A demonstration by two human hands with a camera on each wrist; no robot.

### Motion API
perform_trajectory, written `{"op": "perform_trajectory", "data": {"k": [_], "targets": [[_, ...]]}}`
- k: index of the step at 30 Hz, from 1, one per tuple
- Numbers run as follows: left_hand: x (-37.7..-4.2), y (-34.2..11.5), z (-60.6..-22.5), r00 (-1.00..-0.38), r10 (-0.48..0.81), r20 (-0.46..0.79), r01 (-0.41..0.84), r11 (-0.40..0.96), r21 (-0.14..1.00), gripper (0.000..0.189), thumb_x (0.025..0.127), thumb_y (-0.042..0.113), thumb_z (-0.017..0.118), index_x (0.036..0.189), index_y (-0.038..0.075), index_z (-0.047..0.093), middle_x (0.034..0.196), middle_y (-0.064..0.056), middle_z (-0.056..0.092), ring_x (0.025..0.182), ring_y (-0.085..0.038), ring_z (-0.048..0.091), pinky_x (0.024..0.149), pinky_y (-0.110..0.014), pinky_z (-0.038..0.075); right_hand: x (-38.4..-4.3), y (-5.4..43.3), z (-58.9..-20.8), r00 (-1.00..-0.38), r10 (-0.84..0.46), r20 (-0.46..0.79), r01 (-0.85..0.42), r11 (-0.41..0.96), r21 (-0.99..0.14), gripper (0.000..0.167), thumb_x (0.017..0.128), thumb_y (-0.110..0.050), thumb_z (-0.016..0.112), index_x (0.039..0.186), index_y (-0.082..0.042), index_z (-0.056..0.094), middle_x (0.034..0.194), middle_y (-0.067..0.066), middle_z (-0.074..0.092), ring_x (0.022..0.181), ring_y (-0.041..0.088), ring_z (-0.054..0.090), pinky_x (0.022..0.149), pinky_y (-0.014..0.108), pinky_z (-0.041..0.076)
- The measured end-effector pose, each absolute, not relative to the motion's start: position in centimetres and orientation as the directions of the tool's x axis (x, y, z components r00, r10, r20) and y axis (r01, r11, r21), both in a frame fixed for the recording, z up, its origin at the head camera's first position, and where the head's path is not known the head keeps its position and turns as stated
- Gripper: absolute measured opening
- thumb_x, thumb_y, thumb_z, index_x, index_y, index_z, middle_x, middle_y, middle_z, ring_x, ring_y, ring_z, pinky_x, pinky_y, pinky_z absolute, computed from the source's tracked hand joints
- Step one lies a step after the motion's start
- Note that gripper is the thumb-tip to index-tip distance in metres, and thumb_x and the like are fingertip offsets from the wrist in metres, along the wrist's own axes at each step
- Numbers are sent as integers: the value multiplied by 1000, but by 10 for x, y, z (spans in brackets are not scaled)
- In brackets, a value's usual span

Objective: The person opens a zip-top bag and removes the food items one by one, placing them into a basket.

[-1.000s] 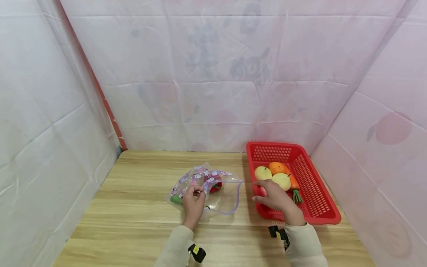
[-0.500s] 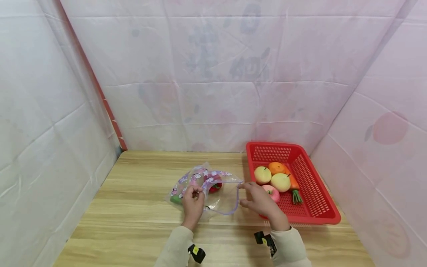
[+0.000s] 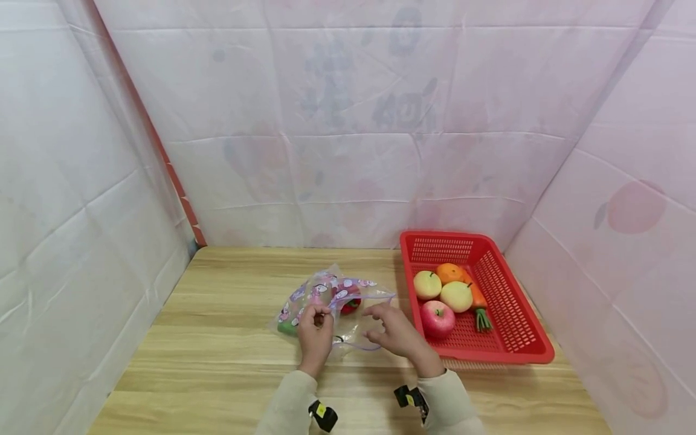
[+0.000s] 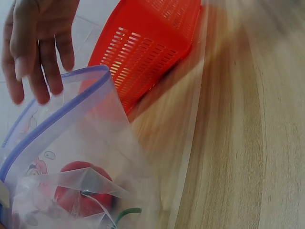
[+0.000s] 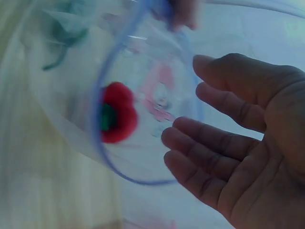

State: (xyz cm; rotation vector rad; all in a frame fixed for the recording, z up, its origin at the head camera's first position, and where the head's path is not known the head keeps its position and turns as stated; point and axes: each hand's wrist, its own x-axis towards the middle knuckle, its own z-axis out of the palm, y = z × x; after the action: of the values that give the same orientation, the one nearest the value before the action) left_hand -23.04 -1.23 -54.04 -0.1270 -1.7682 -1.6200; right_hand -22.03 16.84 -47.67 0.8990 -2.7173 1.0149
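A clear zip bag [image 3: 361, 329] with a purple rim and printed cartoon figures lies on the table, its mouth spread toward the right. My left hand [image 3: 315, 339] pinches the bag's edge between thumb and fingers. Inside the bag is a red bell pepper [image 5: 126, 112]. A green thing [image 5: 69, 31] with a thin curved stem also shows through the plastic, blurred. My right hand [image 3: 399, 332] is at the bag's mouth, fingers extended and apart, holding nothing. In the right wrist view its fingertips [image 5: 174, 160] are close to the purple rim; whether they touch it I cannot tell.
To the right stands a red plastic basket [image 3: 544, 350]. It holds a pink-red apple [image 3: 437, 319], two pale yellow pears [image 3: 457, 296], an orange [image 3: 449, 273] and a carrot [image 3: 478, 297] with green stalks. Cloth walls [image 3: 348, 169] enclose the wooden table [image 3: 217, 326].
My right hand has moved left from over the basket to the bag's mouth, uncovering the apple in the basket. My left hand still pinches the bag in about the same place.
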Motion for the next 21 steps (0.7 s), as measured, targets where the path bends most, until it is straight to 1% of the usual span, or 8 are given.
{"op": "perform_trajectory", "data": {"k": [2, 6, 8, 11, 13, 16, 18, 21], "targets": [[-230, -12, -540, -727, -395, 561, 528, 201, 825, 19, 69, -18, 59, 73, 1, 59, 74, -9, 58, 60, -13, 50, 52, -19, 42, -224, 164, -484, -815, -506, 281, -564, 581, -587, 28, 77, -4, 69, 105, -2, 64, 103, 13, 62, 89, 31, 59, 72, 40, 50], [-230, -11, -541, -726, -404, 556, 524, 198, 828, 18, 70, -16, 58, 74, 1, 59, 75, -10, 59, 61, -10, 50, 53, -17, 42, -232, 154, -498, -809, -522, 272, -565, 559, -607, 25, 79, -3, 68, 103, -1, 64, 100, 13, 62, 87, 33, 59, 73, 41, 50], [-230, -11, -541, -731, -408, 547, 514, 197, 835, 15, 72, -13, 58, 75, 2, 59, 75, -11, 59, 62, -9, 49, 53, -17, 41, -236, 149, -505, -800, -532, 278, -574, 543, -613, 25, 79, -1, 67, 103, 2, 64, 98, 16, 62, 86, 36, 59, 73, 42, 50], [-230, -10, -541, -737, -415, 534, 502, 193, 843, 13, 72, -10, 57, 75, 2, 59, 75, -11, 58, 62, -10, 48, 54, -18, 41, -243, 142, -515, -787, -543, 292, -593, 536, -601, 24, 77, 1, 66, 100, 6, 63, 96, 18, 63, 82, 37, 59, 71, 42, 50], [-231, -10, -541, -736, -421, 530, 497, 196, 846, 14, 72, -12, 58, 75, 2, 60, 74, -10, 58, 62, -11, 49, 54, -19, 41, -247, 136, -520, -788, -548, 280, -589, 543, -598, 25, 75, 2, 65, 100, 7, 63, 96, 18, 63, 81, 36, 60, 71, 41, 50], [-232, -9, -541, -728, -433, 531, 491, 209, 845, 18, 71, -16, 60, 75, 2, 60, 73, -8, 58, 61, -15, 50, 53, -20, 41, -254, 129, -527, -805, -544, 237, -567, 587, -578, 27, 73, 1, 65, 99, 4, 64, 97, 16, 64, 80, 33, 62, 69, 37, 51], [-233, -8, -540, -722, -441, 534, 486, 226, 844, 19, 71, -18, 60, 75, 0, 60, 72, -9, 58, 60, -17, 50, 52, -21, 40, -258, 124, -531, -810, -548, 208, -558, 613, -559, 25, 72, -2, 67, 97, 2, 64, 94, 14, 65, 78, 30, 62, 68, 35, 50], [-231, -6, -537, -716, -449, 534, 480, 239, 844, 17, 70, -21, 59, 74, -4, 59, 71, -13, 57, 59, -22, 50, 51, -21, 40, -262, 116, -539, -802, -564, 199, -570, 622, -536, 22, 73, -6, 72, 94, -1, 65, 88, 11, 65, 78, 25, 61, 70, 32, 50]]}}
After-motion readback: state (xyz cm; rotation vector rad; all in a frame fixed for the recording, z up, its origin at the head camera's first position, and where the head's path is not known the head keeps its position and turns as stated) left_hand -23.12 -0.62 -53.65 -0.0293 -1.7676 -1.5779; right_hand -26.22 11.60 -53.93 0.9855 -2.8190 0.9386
